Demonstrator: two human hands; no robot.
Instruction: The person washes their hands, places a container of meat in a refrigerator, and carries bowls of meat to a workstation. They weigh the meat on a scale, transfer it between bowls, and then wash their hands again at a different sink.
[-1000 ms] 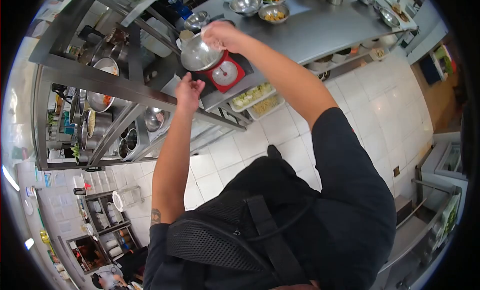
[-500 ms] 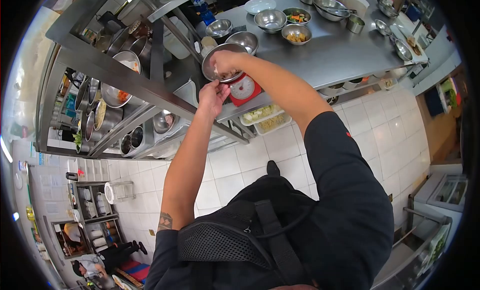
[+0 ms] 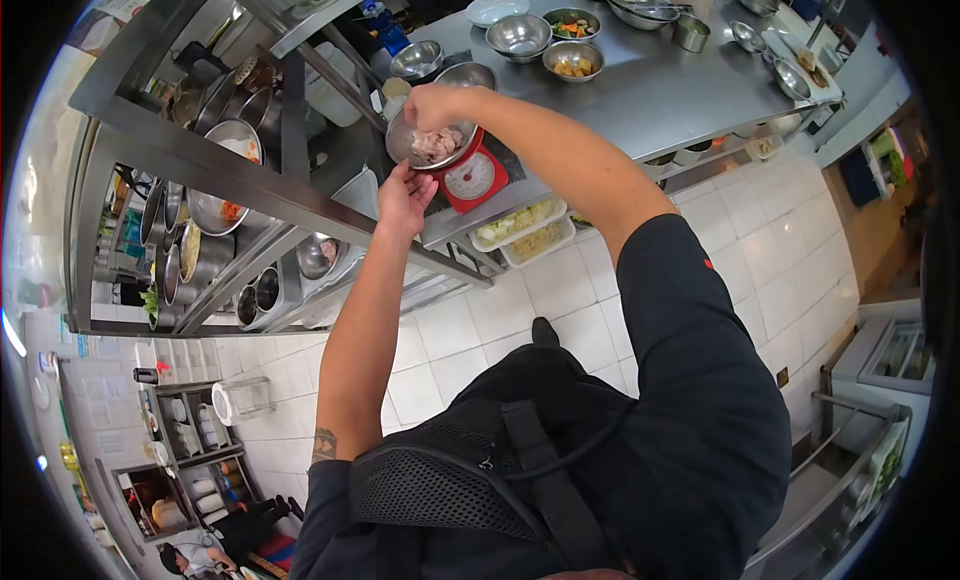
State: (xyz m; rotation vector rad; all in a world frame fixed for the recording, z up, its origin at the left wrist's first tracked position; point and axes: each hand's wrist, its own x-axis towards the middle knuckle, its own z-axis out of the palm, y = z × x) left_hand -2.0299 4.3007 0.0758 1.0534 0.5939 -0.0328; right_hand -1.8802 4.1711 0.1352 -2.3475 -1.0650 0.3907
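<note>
A steel mixing bowl (image 3: pixel 400 140) sits on a red dial kitchen scale (image 3: pixel 470 177) by the counter's near edge. Chunks of pale raw meat (image 3: pixel 436 145) lie in the bowl. My right hand (image 3: pixel 432 108) is over the far side of the bowl, fingers curled down inside its rim; I cannot tell what they hold. Palm up, my left hand (image 3: pixel 404 200) is at the near rim, its fingers apart and its thumb right at the bowl's edge, beside the scale.
Behind are more steel bowls (image 3: pixel 518 38), one with yellow pieces (image 3: pixel 573 68) and one with mixed vegetables (image 3: pixel 572 26). A metal shelf post (image 3: pixel 300 180) stands close on my left. Trays of chopped food (image 3: pixel 520 223) are under the counter. A person (image 3: pixel 195 555) is at the far lower left.
My right hand has risen from the meat toward the bowl's far rim, uncovering the meat. My left hand stays at the near rim. The whole view has shifted slightly.
</note>
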